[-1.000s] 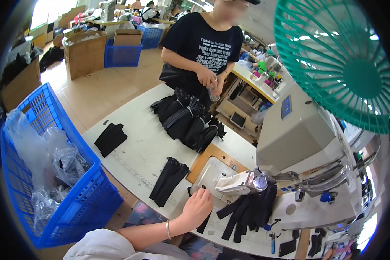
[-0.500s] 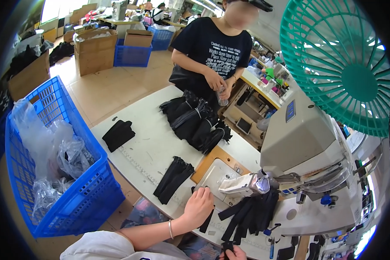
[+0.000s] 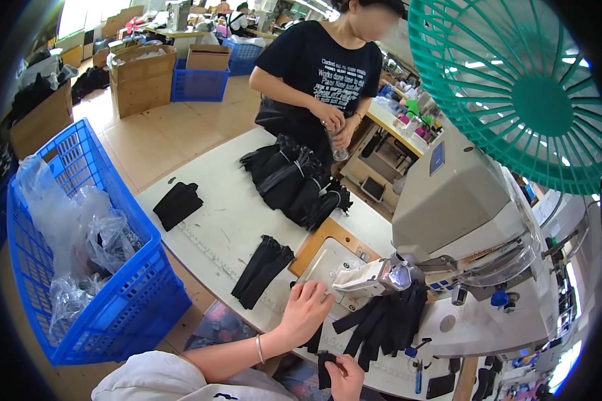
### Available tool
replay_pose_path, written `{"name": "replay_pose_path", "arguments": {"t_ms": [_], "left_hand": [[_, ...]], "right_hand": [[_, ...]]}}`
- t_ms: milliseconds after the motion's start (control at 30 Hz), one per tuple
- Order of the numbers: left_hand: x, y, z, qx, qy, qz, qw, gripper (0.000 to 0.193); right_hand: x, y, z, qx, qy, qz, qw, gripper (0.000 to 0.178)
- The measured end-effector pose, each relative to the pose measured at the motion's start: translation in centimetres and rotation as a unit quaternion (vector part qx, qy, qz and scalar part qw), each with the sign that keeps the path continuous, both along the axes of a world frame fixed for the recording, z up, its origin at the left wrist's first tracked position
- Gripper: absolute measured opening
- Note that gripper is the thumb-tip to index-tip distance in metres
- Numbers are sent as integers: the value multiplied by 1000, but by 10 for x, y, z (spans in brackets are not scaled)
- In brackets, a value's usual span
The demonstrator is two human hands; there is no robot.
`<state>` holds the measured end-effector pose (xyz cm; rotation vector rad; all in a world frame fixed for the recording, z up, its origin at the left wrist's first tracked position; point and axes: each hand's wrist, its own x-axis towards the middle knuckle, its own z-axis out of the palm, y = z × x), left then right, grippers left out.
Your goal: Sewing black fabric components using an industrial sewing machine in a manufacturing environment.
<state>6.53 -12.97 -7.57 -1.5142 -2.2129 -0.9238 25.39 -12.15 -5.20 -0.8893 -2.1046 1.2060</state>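
My left hand [image 3: 306, 309] is at the sewing machine's [image 3: 458, 207] metal plate, with its fingers bent down over a black fabric strip [image 3: 314, 339]. Parts of that strip show on both sides of the hand; the fingertips' grip is partly hidden. Lower down, near the table's front edge, my right hand [image 3: 346, 379] pinches a short black fabric piece [image 3: 325, 371] between thumb and fingers. Loose black strips [image 3: 388, 324] fan out beneath the machine head. To the left of my left hand lies a small stack of black strips [image 3: 262, 272].
Tied black bundles [image 3: 297, 182] and another black stack [image 3: 178, 205] lie on the white table [image 3: 214, 177]. A blue crate [image 3: 124, 304] of plastic bags stands left. A green fan [image 3: 538, 103] overhangs the machine. Across the table, a person [image 3: 321, 73] holds a clear container [image 3: 338, 144].
My right hand has risen with the black piece, which now shows more fully. My left hand stays at the machine plate. The whole view has shifted slightly.
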Motion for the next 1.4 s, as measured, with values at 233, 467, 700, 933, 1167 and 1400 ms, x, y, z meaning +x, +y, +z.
{"name": "replay_pose_path", "arguments": {"t_ms": [233,467,700,933,1167,1400], "left_hand": [[-4,-8,38,206,-219,-167,939,16],[-12,-3,73,202,-650,-253,688,11],[-8,-1,73,135,-705,-267,643,9],[4,-5,78,146,-676,-283,664,21],[3,0,78,144,-664,-287,675,23],[3,5,78,158,-663,-292,671,21]], "right_hand": [[-16,14,-1,104,38,1,994,12],[-49,40,37,138,134,-28,981,15],[-50,53,36,-14,188,-62,980,10],[-45,53,41,-5,177,-82,981,9],[-44,55,50,-10,191,-81,978,9],[-46,60,48,-47,234,-67,969,10]]}}
